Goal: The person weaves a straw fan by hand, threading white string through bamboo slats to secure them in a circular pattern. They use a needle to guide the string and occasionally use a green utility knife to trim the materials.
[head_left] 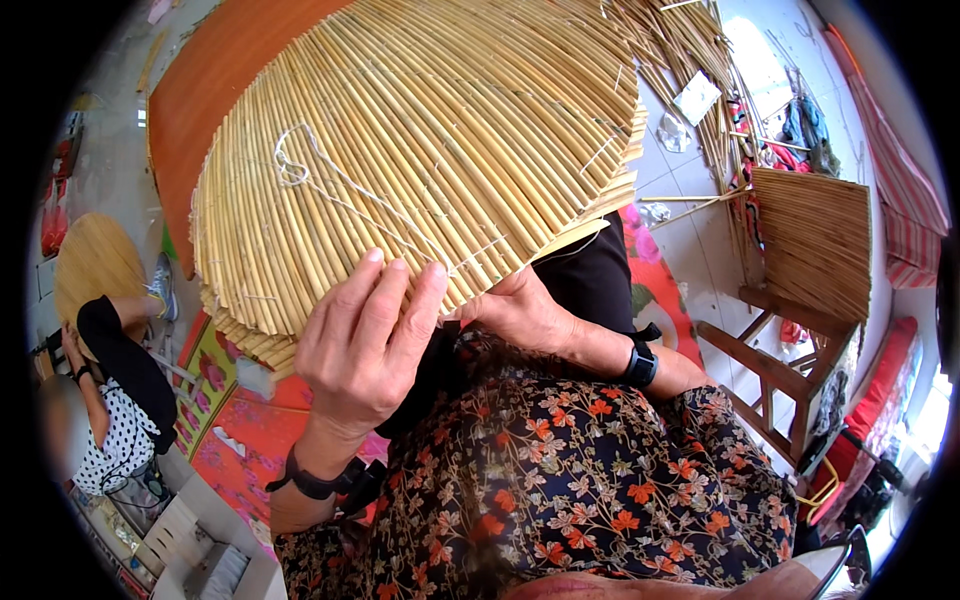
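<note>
A rounded mat of pale reed stalks (420,120) spreads out in front of me, its near edge over my lap. My left hand (355,345) is at that edge, several fingers stretched over the upper face and the thumb out of sight. A loose white thread (345,180) lies looped on the stalks and runs down to my left fingertips. My right hand (525,312) is bent in at the near edge, right of the left hand. Its fingertips are partly hidden under the stalks, so what they pinch does not show. Short white stitches cross the reeds near the rim.
An orange-brown board (225,75) lies beneath the mat. Loose reed stalks (690,60) are heaped at the far right. A wooden stool frame (770,380) stands at right beside a squared reed panel (815,230). At left, another person (120,420) sits with a round tan piece (100,270).
</note>
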The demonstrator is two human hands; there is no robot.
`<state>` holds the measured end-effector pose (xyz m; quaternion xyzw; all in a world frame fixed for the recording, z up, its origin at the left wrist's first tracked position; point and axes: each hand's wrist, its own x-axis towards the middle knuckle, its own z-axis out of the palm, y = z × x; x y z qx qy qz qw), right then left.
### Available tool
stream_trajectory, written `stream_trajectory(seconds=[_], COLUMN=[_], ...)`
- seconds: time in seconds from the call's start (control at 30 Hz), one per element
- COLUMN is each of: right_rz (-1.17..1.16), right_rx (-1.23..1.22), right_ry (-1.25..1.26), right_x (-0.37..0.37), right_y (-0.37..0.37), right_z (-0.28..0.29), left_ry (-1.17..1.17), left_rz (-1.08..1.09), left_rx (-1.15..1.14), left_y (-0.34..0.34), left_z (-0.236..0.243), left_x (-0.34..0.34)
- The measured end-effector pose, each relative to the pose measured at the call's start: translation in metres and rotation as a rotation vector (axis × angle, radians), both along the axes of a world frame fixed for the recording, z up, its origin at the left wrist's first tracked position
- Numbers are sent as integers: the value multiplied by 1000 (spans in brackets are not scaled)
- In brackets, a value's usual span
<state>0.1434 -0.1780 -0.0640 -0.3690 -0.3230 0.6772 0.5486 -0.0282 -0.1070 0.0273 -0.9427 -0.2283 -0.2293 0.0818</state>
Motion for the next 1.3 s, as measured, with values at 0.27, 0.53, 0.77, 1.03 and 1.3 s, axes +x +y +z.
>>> stream_trajectory(seconds=[0.27, 0.53, 0.77, 1.03, 1.3], right_rz=[1, 51, -591, -178, 78], right_rx=[312, 54, 277, 231, -115], right_ry=[-311, -262, -20, 824, 603], right_x=[4, 25, 65, 46, 134], right_y=[-1, -18, -33, -16, -73], right_z=[-15, -24, 6, 19, -57], left_ry=[12, -204, -139, -173, -231], left_rz=[-6, 46, 71, 73, 79], left_rx=[14, 40, -18, -70, -68], left_y=[-1, 21, 11, 14, 19], left_z=[-4, 7, -4, -6, -7], left_x=[-5, 1, 3, 7, 4])
